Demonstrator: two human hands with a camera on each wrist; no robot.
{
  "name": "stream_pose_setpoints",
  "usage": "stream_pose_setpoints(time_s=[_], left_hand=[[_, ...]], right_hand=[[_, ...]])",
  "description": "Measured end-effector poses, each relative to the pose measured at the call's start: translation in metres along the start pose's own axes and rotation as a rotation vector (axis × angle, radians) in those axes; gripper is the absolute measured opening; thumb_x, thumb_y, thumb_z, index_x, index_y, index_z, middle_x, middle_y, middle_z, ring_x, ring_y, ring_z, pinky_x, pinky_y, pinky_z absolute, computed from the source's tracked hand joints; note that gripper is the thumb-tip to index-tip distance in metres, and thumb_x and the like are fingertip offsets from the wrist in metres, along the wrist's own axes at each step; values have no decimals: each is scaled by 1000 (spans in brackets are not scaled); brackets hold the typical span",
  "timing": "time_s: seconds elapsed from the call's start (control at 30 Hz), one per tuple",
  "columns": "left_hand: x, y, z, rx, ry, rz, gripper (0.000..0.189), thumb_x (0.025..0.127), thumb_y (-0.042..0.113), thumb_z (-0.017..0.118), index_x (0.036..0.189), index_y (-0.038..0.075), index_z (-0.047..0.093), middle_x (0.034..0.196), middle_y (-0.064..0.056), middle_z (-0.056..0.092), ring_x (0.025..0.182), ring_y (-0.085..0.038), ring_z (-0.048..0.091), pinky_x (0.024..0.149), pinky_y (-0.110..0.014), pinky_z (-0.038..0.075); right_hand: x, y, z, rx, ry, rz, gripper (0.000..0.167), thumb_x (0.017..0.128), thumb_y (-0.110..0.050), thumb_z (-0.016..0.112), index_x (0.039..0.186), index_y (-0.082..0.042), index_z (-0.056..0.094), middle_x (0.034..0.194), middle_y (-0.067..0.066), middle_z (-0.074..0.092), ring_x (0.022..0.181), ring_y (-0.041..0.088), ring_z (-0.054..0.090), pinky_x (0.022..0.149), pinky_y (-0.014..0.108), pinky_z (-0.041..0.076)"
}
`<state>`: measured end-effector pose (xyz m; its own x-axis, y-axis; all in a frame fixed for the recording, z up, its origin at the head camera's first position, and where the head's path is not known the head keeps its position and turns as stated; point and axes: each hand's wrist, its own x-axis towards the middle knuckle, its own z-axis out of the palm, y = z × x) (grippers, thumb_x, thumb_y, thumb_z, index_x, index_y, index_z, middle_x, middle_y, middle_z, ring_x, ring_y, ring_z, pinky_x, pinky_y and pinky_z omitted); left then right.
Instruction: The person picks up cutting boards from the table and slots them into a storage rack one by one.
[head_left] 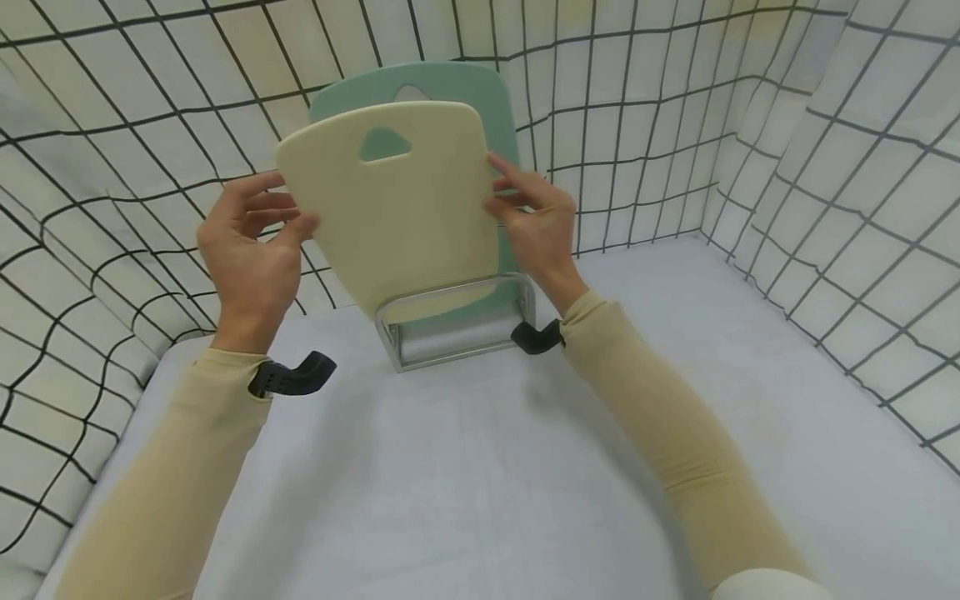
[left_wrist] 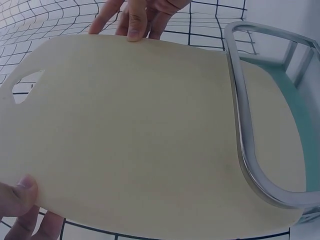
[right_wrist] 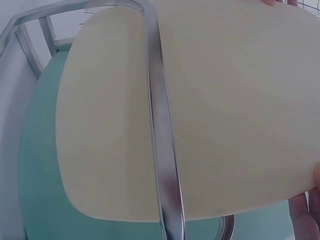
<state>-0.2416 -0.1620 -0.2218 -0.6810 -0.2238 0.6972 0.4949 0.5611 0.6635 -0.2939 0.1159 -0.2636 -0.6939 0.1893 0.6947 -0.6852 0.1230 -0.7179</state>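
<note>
A cream cutting board (head_left: 405, 208) with a handle hole near its top leans tilted, its lower end behind the front bar of a metal rack (head_left: 461, 290). My left hand (head_left: 258, 250) pinches its left edge between thumb and fingers. On the opposite edge, my right hand (head_left: 536, 221) pinches the board with thumb and fingertips. Behind it stands a green cutting board (head_left: 498, 117), largely covered by the cream one. In the right wrist view, the cream board's rounded lower end (right_wrist: 105, 125) shows past the rack bar (right_wrist: 162, 125), with the green board (right_wrist: 40, 140) beyond.
Dark wire grid panels (head_left: 630, 108) stand at the back and on both sides, against pale walls. The rack sits on a white tabletop (head_left: 465, 467) near the back panel. Black wrist straps (head_left: 292, 377) stick out from both sleeves.
</note>
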Motion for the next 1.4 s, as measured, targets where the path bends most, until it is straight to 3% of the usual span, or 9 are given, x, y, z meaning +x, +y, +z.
stream_pose_setpoints(time_s=[0.4,0.57,1.1,1.4], left_hand=[[-2,2,5,17,-20,2,37,95,11,73,127,29,71,101,29,63,98,4,66,93,-20,59],[-3,2,6,14,-25,8,37,95,11,74,127,29,71,101,30,63,98,4,66,94,-21,59],[-4,4,12,-40,-6,8,38,93,5,75,124,25,74,97,27,64,95,1,67,91,-17,59],[-4,5,14,-66,4,4,37,91,6,77,123,24,76,95,27,66,94,1,68,97,-20,58]], right_hand=[[-6,8,-4,40,36,61,45,84,8,78,125,-11,75,110,19,77,87,13,74,85,28,64],[-8,8,-6,44,51,28,45,83,10,77,124,-7,74,108,22,76,84,8,73,82,28,64],[-11,15,-7,65,85,55,41,84,8,77,121,-8,76,105,16,77,85,9,74,82,26,64],[-12,18,-4,79,110,47,39,84,9,77,120,-6,76,106,17,77,84,9,74,83,29,65]])
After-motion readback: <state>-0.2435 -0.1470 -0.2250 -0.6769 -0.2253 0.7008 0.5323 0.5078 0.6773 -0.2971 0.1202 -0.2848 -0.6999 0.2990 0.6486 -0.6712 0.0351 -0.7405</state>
